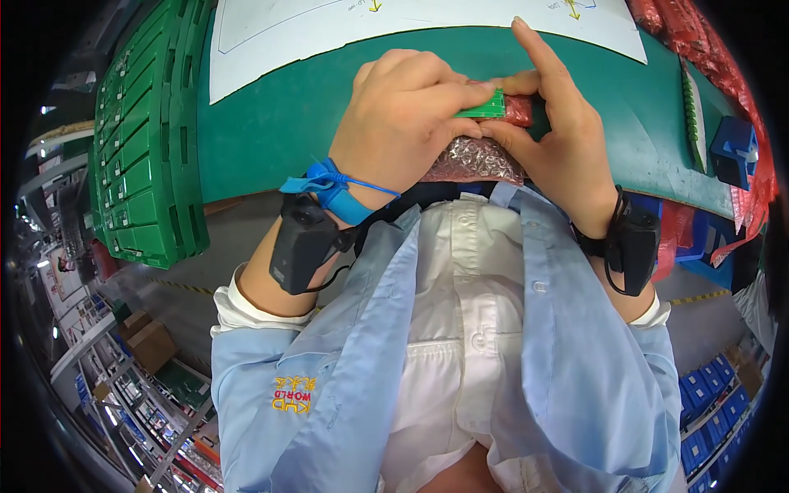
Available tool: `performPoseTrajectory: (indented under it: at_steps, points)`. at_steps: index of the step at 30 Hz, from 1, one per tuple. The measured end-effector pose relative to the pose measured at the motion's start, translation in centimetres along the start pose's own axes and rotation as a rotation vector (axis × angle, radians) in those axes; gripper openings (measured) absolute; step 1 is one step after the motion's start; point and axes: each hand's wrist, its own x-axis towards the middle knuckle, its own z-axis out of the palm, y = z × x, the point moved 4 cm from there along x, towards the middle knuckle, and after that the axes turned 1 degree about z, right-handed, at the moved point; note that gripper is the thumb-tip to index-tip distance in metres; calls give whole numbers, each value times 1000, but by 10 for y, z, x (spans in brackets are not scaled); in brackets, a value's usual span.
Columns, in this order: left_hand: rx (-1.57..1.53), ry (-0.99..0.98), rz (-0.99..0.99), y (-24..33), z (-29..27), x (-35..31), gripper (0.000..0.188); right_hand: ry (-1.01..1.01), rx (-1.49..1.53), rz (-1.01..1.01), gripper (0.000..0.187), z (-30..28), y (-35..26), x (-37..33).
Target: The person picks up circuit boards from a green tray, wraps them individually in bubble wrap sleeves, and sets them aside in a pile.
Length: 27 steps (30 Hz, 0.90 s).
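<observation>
Nearest is the person's light blue jacket (345, 394), open over a white shirt (464, 345). On each wrist sits a black device, and the left wrist also wears a blue band (333, 193).

A little farther, both hands meet over the near part of the green surface (288, 131). The left hand (407, 107) is grasping a small green board (485, 107) between its thumb and its fingers; the board shows from under these fingertips, on their right side. The right hand (571, 123) comes from the other side: its index finger is raised and free, while its thumb and another finger reach to the near and far edges of the board. I cannot tell if they press on it firmly. A piece of red bubble wrap (519, 111) lies at the right end of the board, in the opening of the right hand. Under the hands, toward the body, there is a pinkish bubble wrap sheet (478, 162).

Beyond the hands, a white sheet (345, 33) with drawn lines lies on the surface. Farther out, green crates (136, 164) stand at left, and blue bins (707, 394) fill a rack at lower right.
</observation>
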Motion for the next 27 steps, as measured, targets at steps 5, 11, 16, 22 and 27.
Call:
performPoseTrajectory:
  at_steps: [5, 11, 16, 22, 27]
  points:
    - [115, -8, 142, 6, -10, -4, 32, -11, -6, -16, 75, 2, 8, -3]
    - [-38, -1, 133, -9, -1, -12, 34, -154, -92, -123, 39, 7, 5, 1]
    - [-111, -64, -173, -12, -4, -18, 29, -275, -292, -81, 34, 12, -7, 6]
    - [233, 106, -110, -4, -4, -25, 32, -339, -306, -71, 34, 14, -14, 10]
    - [132, 59, -46, -18, -19, -29, 39, -268, -304, -92, 34, 18, -21, 6]
